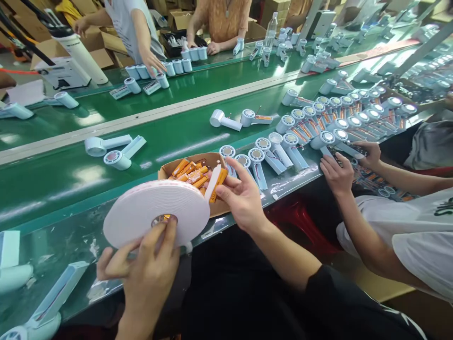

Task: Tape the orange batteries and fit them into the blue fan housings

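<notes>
- Fingers of the left hand (146, 271) are closing around a large white tape roll (138, 212), one fingertip reaching into the hole at its centre.
- Thumb and fingers of the right hand (246, 200) are pinching an orange pack (221, 182) narrowly, just beyond the roll's right edge; a white strip (213, 183) is lying along the pack's side. Whether the strip is joining the roll, I cannot tell.
- Cardboard box (220, 209) is standing behind the roll and beneath the held pack, on the near ledge (71, 231); more orange packs (193, 175) are lying jumbled inside, and the roll is covering part of the box.
- Light-blue fan bodies (256, 155) are lying in a row right of the box, their open handles pointing toward the near edge.
- Two pairs of fan bodies are resting on the green belt (184, 123), well apart.
- Co-worker's hands (338, 174) at the right are holding similar bodies.
- Across the belt, another person's hand (154, 61) is reaching over light-blue pieces (173, 68), while a clear bottle (272, 30) is standing upright farther right.
</notes>
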`<state>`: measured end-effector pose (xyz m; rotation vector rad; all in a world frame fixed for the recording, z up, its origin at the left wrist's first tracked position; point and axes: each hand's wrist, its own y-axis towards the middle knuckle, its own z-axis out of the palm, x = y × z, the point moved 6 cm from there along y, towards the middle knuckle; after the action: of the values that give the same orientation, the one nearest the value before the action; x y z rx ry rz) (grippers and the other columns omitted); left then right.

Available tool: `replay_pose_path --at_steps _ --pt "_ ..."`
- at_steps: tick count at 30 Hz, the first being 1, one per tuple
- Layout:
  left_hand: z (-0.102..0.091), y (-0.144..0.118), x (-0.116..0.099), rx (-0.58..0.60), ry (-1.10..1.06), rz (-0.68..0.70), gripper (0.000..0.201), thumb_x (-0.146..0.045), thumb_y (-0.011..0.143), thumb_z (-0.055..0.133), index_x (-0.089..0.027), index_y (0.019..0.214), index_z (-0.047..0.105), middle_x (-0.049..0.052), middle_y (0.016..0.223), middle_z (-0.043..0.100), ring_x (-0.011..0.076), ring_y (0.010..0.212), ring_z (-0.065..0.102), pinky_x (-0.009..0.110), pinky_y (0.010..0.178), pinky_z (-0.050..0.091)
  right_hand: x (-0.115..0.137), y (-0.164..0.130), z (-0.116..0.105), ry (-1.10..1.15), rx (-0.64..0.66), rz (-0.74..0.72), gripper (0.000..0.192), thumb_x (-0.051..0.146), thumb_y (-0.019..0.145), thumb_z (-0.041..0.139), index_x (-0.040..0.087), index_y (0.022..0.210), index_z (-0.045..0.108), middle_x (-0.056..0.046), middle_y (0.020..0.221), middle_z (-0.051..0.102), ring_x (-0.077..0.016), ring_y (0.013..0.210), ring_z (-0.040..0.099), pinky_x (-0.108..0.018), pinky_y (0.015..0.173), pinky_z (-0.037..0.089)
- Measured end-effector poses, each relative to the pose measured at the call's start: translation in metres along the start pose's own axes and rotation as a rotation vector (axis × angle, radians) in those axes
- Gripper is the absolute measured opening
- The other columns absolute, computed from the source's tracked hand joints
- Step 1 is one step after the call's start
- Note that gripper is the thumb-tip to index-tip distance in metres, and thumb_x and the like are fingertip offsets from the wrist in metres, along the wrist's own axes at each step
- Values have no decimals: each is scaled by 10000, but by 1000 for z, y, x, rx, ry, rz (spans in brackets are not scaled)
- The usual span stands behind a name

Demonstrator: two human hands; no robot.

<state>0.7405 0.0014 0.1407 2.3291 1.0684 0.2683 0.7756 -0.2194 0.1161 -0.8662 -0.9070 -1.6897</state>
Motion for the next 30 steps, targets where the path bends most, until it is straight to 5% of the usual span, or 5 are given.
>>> replay_pose_path --at_steps 4,9,17,23,30 --pt "17 -13 -34 -56 146 68 900 -350 968 818 -163 1736 388 119 1105 793 302 957 617 436 855 444 -7 3 -16 152 -249 -13 663 478 891 883 403 1476 581 -42 1385 795 -300 1273 786 -507 1094 670" --pt "22 -26 -54 166 -153 101 642 -238 877 836 -338 1495 689 40 1074 793 260 952 579 463 1063 418 69 45 -109 -30 -499 -353 368 487 837 899 311 1129 760 -20 1243 821 -232 1262 778 -373 1083 670" --pt "33 86 74 623 -541 -14 742 -760 896 728 -327 1497 691 92 1501 704 365 1435 581 491 1220 496 54 18 -127 -147 -300 -31 475 390 827 960 345 1263 775 -57 1318 828 -225 979 850 -332 816 727" --pt "103 169 203 531 107 -578 634 -504 1050 434 -183 1563 626 196 1682 543 484 1529 481 683 1216 466 49 -19 -150 -266 -222 199 507 403 779 1005 339 1255 839 -87 1524 729 -194 795 849 -269 689 716" --pt "160 195 211 713 146 -287 401 -311 974 568 -265 1303 792 143 1496 702 395 1433 588 525 1139 541 82 -9 -170 -355 -265 50 454 376 873 941 421 1304 807 -69 1386 809 -255 913 872 -321 712 742"
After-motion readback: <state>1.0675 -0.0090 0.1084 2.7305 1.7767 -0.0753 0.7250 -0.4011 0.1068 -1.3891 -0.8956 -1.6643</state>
